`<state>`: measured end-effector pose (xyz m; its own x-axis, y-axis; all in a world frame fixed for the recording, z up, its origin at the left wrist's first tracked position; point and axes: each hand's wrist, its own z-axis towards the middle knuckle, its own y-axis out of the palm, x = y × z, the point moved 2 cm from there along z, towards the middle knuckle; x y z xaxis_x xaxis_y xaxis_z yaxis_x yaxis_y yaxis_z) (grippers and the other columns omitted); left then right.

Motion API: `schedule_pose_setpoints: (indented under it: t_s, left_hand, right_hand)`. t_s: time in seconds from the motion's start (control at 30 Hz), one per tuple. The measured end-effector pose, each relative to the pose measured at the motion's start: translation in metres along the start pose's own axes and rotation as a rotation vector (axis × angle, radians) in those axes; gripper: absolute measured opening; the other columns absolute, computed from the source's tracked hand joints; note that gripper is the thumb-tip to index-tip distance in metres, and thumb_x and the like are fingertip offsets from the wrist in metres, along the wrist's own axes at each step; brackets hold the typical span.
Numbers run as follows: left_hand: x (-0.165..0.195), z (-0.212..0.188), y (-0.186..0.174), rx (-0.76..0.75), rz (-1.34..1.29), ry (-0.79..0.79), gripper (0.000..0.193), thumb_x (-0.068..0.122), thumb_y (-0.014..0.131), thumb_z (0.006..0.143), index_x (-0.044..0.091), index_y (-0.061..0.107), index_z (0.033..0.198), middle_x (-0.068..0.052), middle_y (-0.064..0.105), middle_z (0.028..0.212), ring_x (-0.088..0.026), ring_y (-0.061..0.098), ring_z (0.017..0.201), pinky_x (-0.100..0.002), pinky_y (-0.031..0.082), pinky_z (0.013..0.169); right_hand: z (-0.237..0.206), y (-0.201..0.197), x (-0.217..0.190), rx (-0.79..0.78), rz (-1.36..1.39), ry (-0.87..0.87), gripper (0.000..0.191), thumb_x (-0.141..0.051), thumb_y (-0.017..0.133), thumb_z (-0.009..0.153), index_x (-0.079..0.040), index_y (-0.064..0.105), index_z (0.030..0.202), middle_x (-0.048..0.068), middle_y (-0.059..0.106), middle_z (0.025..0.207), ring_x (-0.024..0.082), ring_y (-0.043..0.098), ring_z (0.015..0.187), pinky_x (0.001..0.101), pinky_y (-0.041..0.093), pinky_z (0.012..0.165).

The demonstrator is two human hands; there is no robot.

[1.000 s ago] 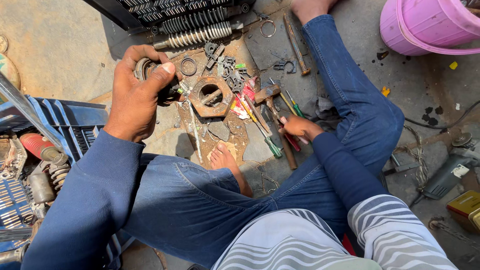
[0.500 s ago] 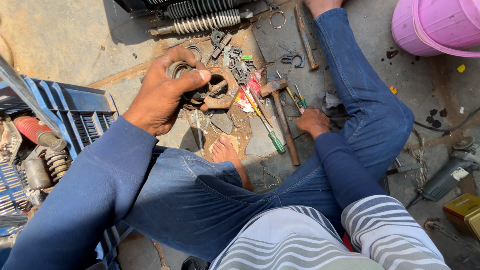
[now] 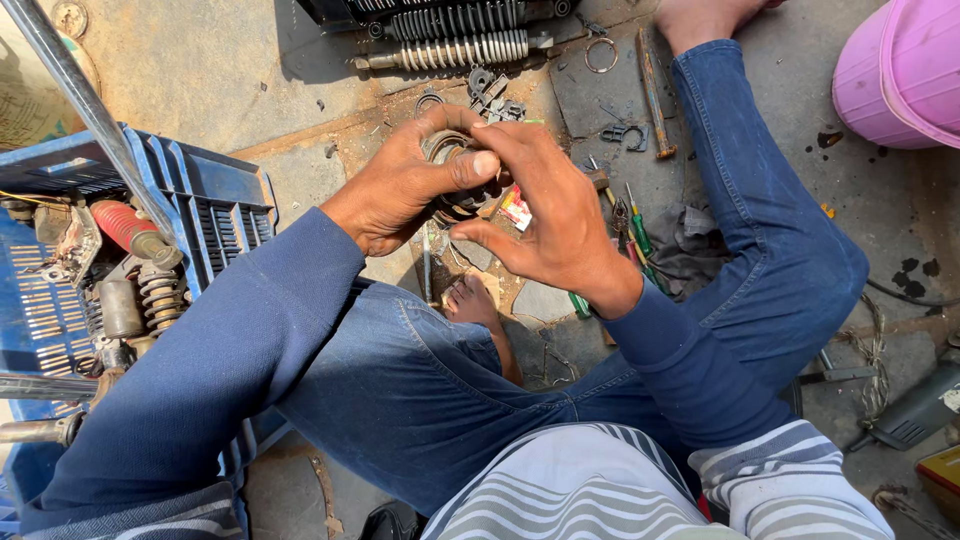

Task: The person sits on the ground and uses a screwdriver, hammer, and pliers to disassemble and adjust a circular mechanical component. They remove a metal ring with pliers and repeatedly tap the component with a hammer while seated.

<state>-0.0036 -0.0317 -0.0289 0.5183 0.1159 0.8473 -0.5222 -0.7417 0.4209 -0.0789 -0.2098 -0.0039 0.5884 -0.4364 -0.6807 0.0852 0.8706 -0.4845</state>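
Both hands meet over the floor [image 3: 180, 80] at one dark round metal part [image 3: 452, 170]: the left hand [image 3: 405, 185] is closed around it, thumb across its top, and the right hand [image 3: 550, 215] touches its side with fingers spread. Two coil springs [image 3: 455, 35] lie above. One blue crate [image 3: 215, 215] stands left, one pink bucket [image 3: 900, 75] upper right. A small red-and-white packet [image 3: 517, 208] shows beneath the hands.
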Motion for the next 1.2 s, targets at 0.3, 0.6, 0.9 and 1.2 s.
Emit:
schedule_pose_setpoints:
  t_s: [0.3,0.6,0.9,1.2]
  left_hand:
    - [-0.007,0.009,-0.002,-0.027,-0.018,-0.077,0.077,0.063,0.053,0.096,-0.006,0.059,0.130,-0.016,0.069,0.109,-0.020,0.073,0.095,-0.035,0.066,0.077]
    - [-0.001,0.008,0.003,-0.029,-0.082,-0.118,0.059,0.052,0.050,0.101,-0.003,0.061,0.119,-0.019,0.069,0.105,-0.021,0.077,0.089,-0.035,0.068,0.063]
    - [0.002,0.005,0.000,0.010,-0.015,-0.121,0.048,0.047,0.051,0.103,0.001,0.061,0.114,-0.015,0.070,0.094,-0.019,0.076,0.080,-0.033,0.066,0.060]
    - [0.008,-0.003,-0.004,0.078,0.012,-0.136,0.041,0.040,0.061,0.099,0.003,0.061,0.118,-0.012,0.071,0.105,-0.022,0.076,0.091,-0.037,0.066,0.063]
  right_hand:
    - [-0.007,-0.005,0.011,-0.003,0.025,0.094,0.064,-0.026,0.093,0.083,-0.002,0.061,0.133,0.013,0.061,0.125,0.023,0.066,0.104,0.0336,0.056,0.084]
    - [-0.018,-0.010,0.049,0.011,0.946,0.472,0.069,-0.024,0.083,0.094,-0.001,0.053,0.152,0.009,0.063,0.142,0.020,0.060,0.134,0.0330,0.051,0.118]
    - [-0.055,-0.012,0.101,0.118,1.332,0.670,0.071,-0.030,0.084,0.092,-0.001,0.053,0.149,0.010,0.064,0.134,0.023,0.065,0.123,0.0407,0.057,0.104]
    - [-0.160,-0.027,0.247,-0.710,-0.415,0.943,0.072,-0.029,0.096,0.071,-0.003,0.061,0.127,0.022,0.064,0.124,0.040,0.061,0.120,0.0472,0.049,0.101]
